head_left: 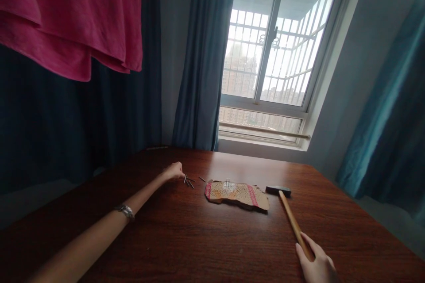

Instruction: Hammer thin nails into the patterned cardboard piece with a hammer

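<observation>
Left hand: your left hand is stretched far out over the table. Its fingers are bunched and pointing down at the edge of a small scatter of thin grey metal nails. I cannot tell whether a nail is pinched between the fingertips, as they are too small to make out.
Right hand: your right hand sits at the bottom edge of view. Its fingers are closed round the near end of the handle of a hammer with a long pale wooden shaft and a dark blocky metal head.
Hammer: it slants away from your right hand towards the upper left. Its head is down at the tabletop, just beside the right end of the cardboard.
Cardboard: a flat, ragged-edged piece of tan speckled cardboard with a pink stripe near each end. It lies on the table between the loose nails and the hammer head.
Standing nails: a couple of upright nails rise from a pale patch near the cardboard's middle.
Loose nails: they lie flat just left of the cardboard, and one lies apart, closer to it.
Wrist: a metal wristband circles your left wrist.
Table: a dark reddish-brown wooden table carries everything.
Surroundings: ahead is a bright barred window flanked by blue-grey curtains. A deep pink cloth hangs at the upper left.
</observation>
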A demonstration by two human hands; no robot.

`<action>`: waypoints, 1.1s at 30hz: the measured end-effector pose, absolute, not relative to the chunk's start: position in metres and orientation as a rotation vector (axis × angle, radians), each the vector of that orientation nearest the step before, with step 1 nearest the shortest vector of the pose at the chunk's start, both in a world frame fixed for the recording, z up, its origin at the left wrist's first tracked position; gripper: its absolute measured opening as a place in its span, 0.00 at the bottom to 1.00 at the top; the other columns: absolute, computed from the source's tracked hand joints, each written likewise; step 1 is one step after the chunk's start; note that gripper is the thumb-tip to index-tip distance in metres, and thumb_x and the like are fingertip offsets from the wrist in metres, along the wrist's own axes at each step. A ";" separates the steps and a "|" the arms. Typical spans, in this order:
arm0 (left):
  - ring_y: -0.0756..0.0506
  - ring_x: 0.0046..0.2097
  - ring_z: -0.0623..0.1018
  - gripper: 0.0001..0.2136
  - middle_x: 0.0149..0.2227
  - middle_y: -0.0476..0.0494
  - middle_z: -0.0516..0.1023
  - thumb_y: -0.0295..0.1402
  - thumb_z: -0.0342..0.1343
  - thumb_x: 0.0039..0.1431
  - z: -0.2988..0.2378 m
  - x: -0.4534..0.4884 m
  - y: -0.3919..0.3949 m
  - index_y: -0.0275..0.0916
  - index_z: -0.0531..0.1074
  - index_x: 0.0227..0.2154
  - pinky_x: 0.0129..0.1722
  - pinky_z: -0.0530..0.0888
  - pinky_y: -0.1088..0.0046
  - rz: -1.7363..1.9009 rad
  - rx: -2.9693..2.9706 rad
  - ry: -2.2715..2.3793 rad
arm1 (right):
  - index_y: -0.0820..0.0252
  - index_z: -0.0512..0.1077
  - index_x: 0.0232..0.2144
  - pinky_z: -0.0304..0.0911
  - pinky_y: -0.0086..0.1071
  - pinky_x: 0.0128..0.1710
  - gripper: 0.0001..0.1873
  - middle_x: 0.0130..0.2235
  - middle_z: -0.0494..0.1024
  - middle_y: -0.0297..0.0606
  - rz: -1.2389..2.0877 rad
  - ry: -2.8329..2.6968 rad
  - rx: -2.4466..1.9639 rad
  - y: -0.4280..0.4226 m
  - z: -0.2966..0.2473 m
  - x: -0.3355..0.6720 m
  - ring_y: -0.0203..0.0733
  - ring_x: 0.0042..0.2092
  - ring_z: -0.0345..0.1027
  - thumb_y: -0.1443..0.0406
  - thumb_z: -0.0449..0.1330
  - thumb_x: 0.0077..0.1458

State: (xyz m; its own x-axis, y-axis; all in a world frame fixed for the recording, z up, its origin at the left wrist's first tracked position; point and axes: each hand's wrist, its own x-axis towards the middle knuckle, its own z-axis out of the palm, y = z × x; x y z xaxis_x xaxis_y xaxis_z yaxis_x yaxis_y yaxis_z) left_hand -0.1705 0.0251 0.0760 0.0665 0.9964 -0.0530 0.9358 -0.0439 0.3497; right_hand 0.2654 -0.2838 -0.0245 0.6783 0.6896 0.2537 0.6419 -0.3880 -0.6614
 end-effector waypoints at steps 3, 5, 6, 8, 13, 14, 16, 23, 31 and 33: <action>0.43 0.30 0.76 0.09 0.24 0.41 0.77 0.37 0.60 0.35 0.072 -0.166 0.022 0.35 0.73 0.17 0.28 0.68 0.75 0.296 2.038 1.921 | 0.61 0.71 0.42 0.60 0.41 0.47 0.24 0.44 0.75 0.45 0.095 -1.049 -2.090 -0.284 -0.026 0.267 0.52 0.44 0.68 0.56 0.51 0.45; 0.42 0.32 0.76 0.09 0.26 0.40 0.77 0.37 0.61 0.34 0.068 -0.164 0.023 0.36 0.73 0.17 0.29 0.68 0.74 0.304 2.045 1.939 | 0.60 0.71 0.42 0.60 0.41 0.47 0.24 0.44 0.75 0.44 0.089 -1.045 -2.074 -0.285 -0.026 0.267 0.52 0.44 0.68 0.56 0.51 0.45; 0.41 0.33 0.76 0.09 0.28 0.39 0.77 0.36 0.61 0.34 0.066 -0.162 0.025 0.36 0.73 0.18 0.30 0.68 0.73 0.302 2.052 1.957 | 0.59 0.71 0.42 0.61 0.41 0.46 0.24 0.44 0.75 0.43 0.082 -1.041 -2.066 -0.285 -0.027 0.268 0.52 0.44 0.68 0.56 0.51 0.44; 0.39 0.36 0.76 0.09 0.32 0.37 0.78 0.34 0.61 0.33 0.062 -0.161 0.030 0.36 0.74 0.21 0.32 0.69 0.70 0.288 2.063 1.997 | 0.58 0.71 0.42 0.61 0.40 0.46 0.23 0.43 0.76 0.42 0.070 -1.031 -2.059 -0.285 -0.028 0.268 0.52 0.44 0.68 0.56 0.52 0.44; 0.36 0.39 0.76 0.09 0.36 0.33 0.77 0.32 0.59 0.36 0.053 -0.161 0.037 0.36 0.74 0.25 0.34 0.69 0.66 0.280 2.081 2.045 | 0.57 0.72 0.41 0.61 0.40 0.46 0.23 0.43 0.76 0.41 0.049 -1.016 -2.055 -0.284 -0.029 0.268 0.52 0.43 0.68 0.55 0.52 0.43; 0.36 0.39 0.76 0.09 0.36 0.33 0.77 0.32 0.59 0.36 0.051 -0.160 0.038 0.36 0.75 0.25 0.34 0.69 0.66 0.280 2.082 2.052 | 0.58 0.72 0.41 0.61 0.39 0.46 0.23 0.43 0.76 0.42 0.041 -1.012 -2.052 -0.284 -0.028 0.267 0.51 0.43 0.68 0.55 0.52 0.43; 0.36 0.39 0.76 0.08 0.35 0.34 0.77 0.33 0.58 0.37 0.050 -0.160 0.038 0.36 0.75 0.24 0.34 0.69 0.67 0.282 2.077 2.064 | 0.58 0.72 0.41 0.61 0.39 0.46 0.23 0.43 0.76 0.42 0.035 -1.008 -2.052 -0.284 -0.028 0.267 0.51 0.43 0.68 0.55 0.51 0.44; 0.39 0.37 0.76 0.08 0.30 0.36 0.78 0.35 0.58 0.38 0.050 -0.158 0.032 0.35 0.74 0.21 0.32 0.69 0.71 0.325 2.061 2.045 | 0.60 0.71 0.43 0.60 0.41 0.46 0.25 0.43 0.75 0.45 0.052 -1.025 -2.079 -0.285 -0.026 0.266 0.52 0.43 0.68 0.55 0.51 0.45; 0.45 0.33 0.75 0.09 0.26 0.43 0.77 0.35 0.55 0.44 0.073 -0.133 0.014 0.34 0.75 0.23 0.31 0.67 0.76 0.771 2.186 1.547 | 0.62 0.72 0.40 0.62 0.40 0.42 0.26 0.40 0.77 0.47 -0.033 -0.810 -1.925 -0.281 0.001 0.252 0.54 0.41 0.69 0.51 0.53 0.44; 0.47 0.32 0.75 0.12 0.27 0.45 0.77 0.38 0.54 0.45 0.083 -0.117 0.003 0.34 0.75 0.26 0.31 0.68 0.77 0.887 2.191 1.256 | 0.64 0.72 0.39 0.63 0.39 0.42 0.26 0.40 0.77 0.48 0.056 -0.856 -1.776 -0.270 0.018 0.238 0.53 0.41 0.70 0.50 0.54 0.44</action>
